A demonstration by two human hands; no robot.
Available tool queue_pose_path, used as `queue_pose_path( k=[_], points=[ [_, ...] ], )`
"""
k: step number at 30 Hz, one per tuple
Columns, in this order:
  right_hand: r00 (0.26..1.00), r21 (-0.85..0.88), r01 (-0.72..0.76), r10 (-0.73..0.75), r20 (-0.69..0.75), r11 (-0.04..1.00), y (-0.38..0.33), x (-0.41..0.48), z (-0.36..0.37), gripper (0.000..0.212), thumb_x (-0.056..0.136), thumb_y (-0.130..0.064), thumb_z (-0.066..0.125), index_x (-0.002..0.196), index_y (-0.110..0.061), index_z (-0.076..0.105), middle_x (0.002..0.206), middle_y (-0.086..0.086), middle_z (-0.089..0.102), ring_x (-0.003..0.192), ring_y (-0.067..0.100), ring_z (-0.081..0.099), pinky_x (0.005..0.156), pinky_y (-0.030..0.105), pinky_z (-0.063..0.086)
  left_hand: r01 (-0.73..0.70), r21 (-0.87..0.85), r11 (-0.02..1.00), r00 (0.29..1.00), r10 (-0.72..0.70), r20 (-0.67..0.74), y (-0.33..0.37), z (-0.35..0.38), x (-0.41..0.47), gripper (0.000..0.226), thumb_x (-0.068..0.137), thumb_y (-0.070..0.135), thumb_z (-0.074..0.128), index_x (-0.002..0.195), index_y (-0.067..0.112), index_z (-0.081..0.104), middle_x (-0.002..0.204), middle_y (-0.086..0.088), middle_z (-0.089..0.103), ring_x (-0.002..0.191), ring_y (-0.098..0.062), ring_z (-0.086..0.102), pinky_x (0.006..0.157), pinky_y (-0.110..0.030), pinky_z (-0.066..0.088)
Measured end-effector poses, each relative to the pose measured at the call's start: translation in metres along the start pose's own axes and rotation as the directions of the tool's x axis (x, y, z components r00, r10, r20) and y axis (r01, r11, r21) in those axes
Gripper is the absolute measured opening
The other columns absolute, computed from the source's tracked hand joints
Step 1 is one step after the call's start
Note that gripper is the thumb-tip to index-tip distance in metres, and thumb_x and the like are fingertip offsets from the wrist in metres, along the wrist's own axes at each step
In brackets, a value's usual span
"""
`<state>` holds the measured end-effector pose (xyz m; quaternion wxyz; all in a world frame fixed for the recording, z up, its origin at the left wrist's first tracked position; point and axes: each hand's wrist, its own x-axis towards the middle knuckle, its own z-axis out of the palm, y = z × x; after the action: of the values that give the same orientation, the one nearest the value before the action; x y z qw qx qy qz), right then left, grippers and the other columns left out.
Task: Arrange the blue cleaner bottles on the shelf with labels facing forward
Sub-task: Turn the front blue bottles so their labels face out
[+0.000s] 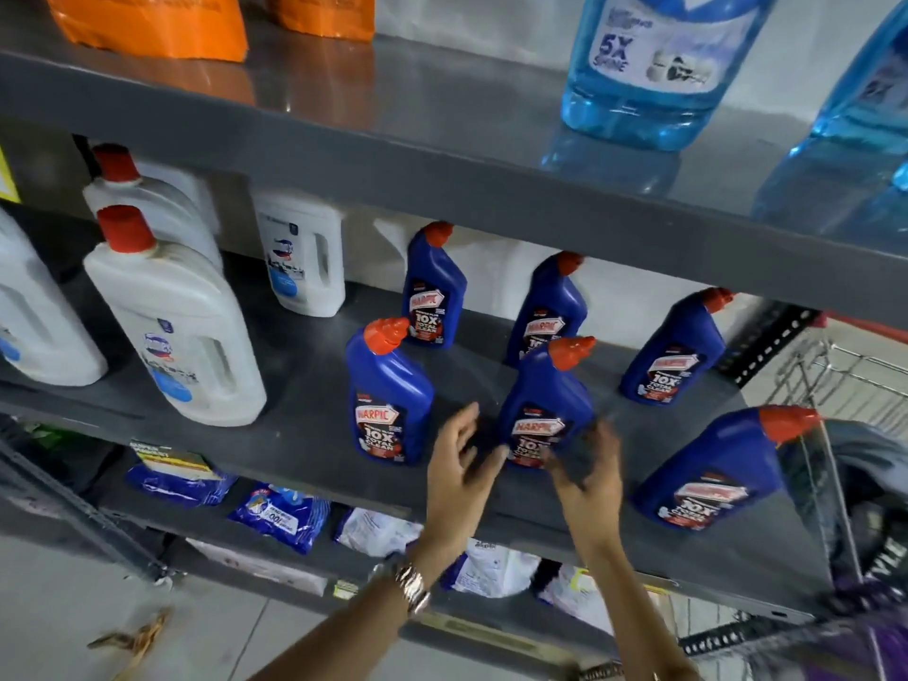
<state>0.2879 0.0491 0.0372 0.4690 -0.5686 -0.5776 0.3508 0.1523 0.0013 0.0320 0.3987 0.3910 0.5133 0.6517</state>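
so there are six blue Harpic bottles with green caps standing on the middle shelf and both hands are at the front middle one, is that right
Not quite: the caps are red-orange, not green, as the head view shows. The rest holds: six blue Harpic bottles stand on the middle shelf, and the left hand and right hand are at the front middle bottle, open either side of its base.

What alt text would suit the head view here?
Both hands, left hand and right hand, open around the front-middle blue bottle on a grey shelf; five more blue bottles stand nearby with labels forward, white jugs at left.
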Motion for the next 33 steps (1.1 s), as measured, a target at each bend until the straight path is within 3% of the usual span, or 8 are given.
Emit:
queue_pose_path(
  k=[3,5,8,11,14,17,27,33],
  points=[
    [0.993,-0.028,0.015,-0.012,0.118,1.000,0.004,0.018,-0.011,0.047,0.077,-0.010,0.070,0.119,-0.012,0.048,0.108,0.007,0.063,0.100,0.021,0.061,0.090,0.050,0.051,0.044,0.063,0.997,0.998,-0.047,0.038,-0.002,0.020,0.027,0.060,0.077,0.032,0.070,0.130,0.026,0.042,0.135,0.011,0.045,0.119,0.003,0.043,0.098,-0.022,0.040],
    [0.990,-0.035,0.041,-0.036,0.135,0.999,0.005,0.023,-0.014,0.043,0.079,-0.002,0.066,0.117,-0.011,0.049,0.100,0.004,0.064,0.093,0.016,0.062,0.086,0.032,0.053,0.042,0.085,0.996,0.998,-0.046,0.044,-0.005,0.022,0.033,0.047,0.082,0.021,0.067,0.124,0.022,0.047,0.131,-0.005,0.056,0.113,-0.004,0.055,0.091,-0.016,0.047],
    [0.986,-0.035,0.047,-0.041,0.161,0.998,0.008,0.021,-0.018,0.041,0.080,-0.002,0.066,0.112,-0.022,0.050,0.097,-0.005,0.066,0.088,-0.002,0.063,0.074,0.006,0.048,0.010,0.143,0.990,1.000,-0.012,0.019,-0.008,0.017,0.032,0.037,0.084,0.015,0.064,0.119,0.019,0.052,0.122,-0.007,0.060,0.113,-0.020,0.057,0.090,-0.020,0.049],
    [0.980,-0.020,0.066,-0.062,0.187,0.998,0.015,0.013,-0.024,0.039,0.081,-0.004,0.066,0.109,-0.026,0.049,0.097,-0.013,0.066,0.087,-0.012,0.062,0.075,0.008,0.050,-0.018,0.171,0.985,0.999,0.009,0.051,-0.006,0.013,0.023,0.032,0.084,0.014,0.064,0.113,0.023,0.054,0.113,0.003,0.061,0.107,-0.013,0.059,0.082,-0.014,0.050],
    [0.980,-0.009,0.084,-0.081,0.182,0.996,0.018,0.004,-0.029,0.037,0.081,-0.004,0.065,0.109,-0.023,0.050,0.095,-0.015,0.066,0.086,-0.010,0.062,0.076,0.018,0.052,-0.022,0.166,0.986,0.998,0.011,0.064,-0.002,0.012,0.013,0.030,0.083,0.011,0.064,0.102,0.031,0.053,0.105,0.015,0.060,0.099,0.002,0.058,0.075,-0.008,0.049],
    [0.979,-0.013,0.089,-0.085,0.183,0.996,0.021,-0.001,-0.033,0.037,0.081,-0.005,0.066,0.110,-0.023,0.051,0.095,-0.015,0.066,0.088,-0.007,0.063,0.078,0.021,0.053,-0.005,0.157,0.988,0.999,-0.003,0.052,-0.002,0.014,0.005,0.032,0.082,0.010,0.065,0.101,0.033,0.053,0.105,0.016,0.060,0.093,0.012,0.059,0.073,-0.008,0.048],
    [0.973,0.054,0.089,-0.098,0.208,0.995,0.022,-0.002,-0.035,0.037,0.081,-0.004,0.065,0.112,-0.019,0.052,0.098,-0.013,0.065,0.088,-0.010,0.062,0.077,0.008,0.049,0.007,0.162,0.987,0.999,-0.013,0.032,-0.005,0.015,0.004,0.037,0.083,0.014,0.065,0.118,0.012,0.053,0.117,-0.004,0.062,0.109,-0.010,0.059,0.078,-0.010,0.050],
    [0.974,0.076,0.080,-0.094,0.206,0.994,0.025,-0.001,-0.034,0.038,0.081,-0.006,0.066,0.112,-0.022,0.051,0.100,-0.013,0.065,0.092,-0.008,0.062,0.080,0.015,0.052,0.002,0.128,0.992,0.999,-0.008,0.045,-0.002,0.018,0.003,0.034,0.083,0.009,0.063,0.114,0.018,0.053,0.110,0.006,0.062,0.099,0.007,0.061,0.075,-0.009,0.049]
  ],
)
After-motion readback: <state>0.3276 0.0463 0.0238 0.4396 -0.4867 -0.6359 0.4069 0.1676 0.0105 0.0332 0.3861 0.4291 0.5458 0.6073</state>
